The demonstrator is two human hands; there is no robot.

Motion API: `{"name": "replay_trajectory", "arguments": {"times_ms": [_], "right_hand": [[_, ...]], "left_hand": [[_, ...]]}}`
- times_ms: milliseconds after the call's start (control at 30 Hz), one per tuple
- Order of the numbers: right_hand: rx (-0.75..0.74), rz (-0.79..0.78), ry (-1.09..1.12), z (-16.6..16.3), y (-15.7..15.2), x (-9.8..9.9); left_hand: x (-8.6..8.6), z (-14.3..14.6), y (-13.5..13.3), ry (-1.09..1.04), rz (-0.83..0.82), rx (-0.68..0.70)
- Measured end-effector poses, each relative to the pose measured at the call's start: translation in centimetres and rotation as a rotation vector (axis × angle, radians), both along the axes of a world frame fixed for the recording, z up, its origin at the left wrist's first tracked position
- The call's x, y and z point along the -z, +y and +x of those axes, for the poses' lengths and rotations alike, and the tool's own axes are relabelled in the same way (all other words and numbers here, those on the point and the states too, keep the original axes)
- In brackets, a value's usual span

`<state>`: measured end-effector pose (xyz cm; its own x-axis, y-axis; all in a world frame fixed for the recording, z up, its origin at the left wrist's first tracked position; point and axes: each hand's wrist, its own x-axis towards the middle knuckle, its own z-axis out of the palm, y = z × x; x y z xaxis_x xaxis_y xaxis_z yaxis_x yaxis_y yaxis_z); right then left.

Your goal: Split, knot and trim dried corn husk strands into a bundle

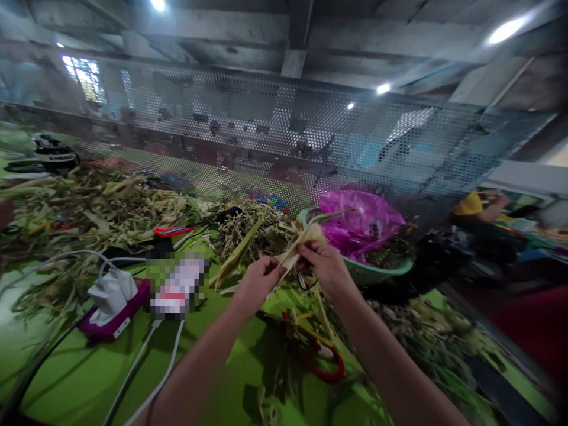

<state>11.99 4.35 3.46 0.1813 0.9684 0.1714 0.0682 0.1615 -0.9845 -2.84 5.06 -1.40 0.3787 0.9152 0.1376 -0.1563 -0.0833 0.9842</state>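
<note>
Between my two hands stretches a pale, dry strip of corn husk (290, 255). My left hand (257, 283) pinches its lower end, fingers closed. Higher up, my right hand (325, 265) grips the wider part of the husk, also closed. Below them on the green table (213, 378) lie scissors with red handles (331, 370), partly covered by husk scraps. Just behind my right hand stands a light green basin (390, 272) with a crumpled purple plastic bag (359, 222) in it. A longer yellow-green husk (237, 254) rests left of my hands.
A purple power strip (115, 322) with white plugs and cables lies at left, beside a blurred-out device (180, 287). Heaps of dry husks (102, 207) spread at far left, more at right. A perforated metal screen (248, 136) stands behind. At right, a person's yellow sleeve (470, 204) shows.
</note>
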Motion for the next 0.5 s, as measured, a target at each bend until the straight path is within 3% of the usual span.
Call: {"name": "replay_trajectory", "arguments": {"times_ms": [200,367,500], "right_hand": [[0.12,0.097,0.081,0.95,0.01,-0.34],[0.143,0.177,0.119,1.17,0.11,-0.27],[0.067,0.056,0.039,0.79,-0.11,-0.17]], "left_hand": [[-0.22,0.02,-0.49,0.004,-0.033,0.172],[-0.11,0.08,-0.35,0.003,-0.032,0.164],[-0.08,0.11,-0.03,-0.062,-0.07,0.049]]}}
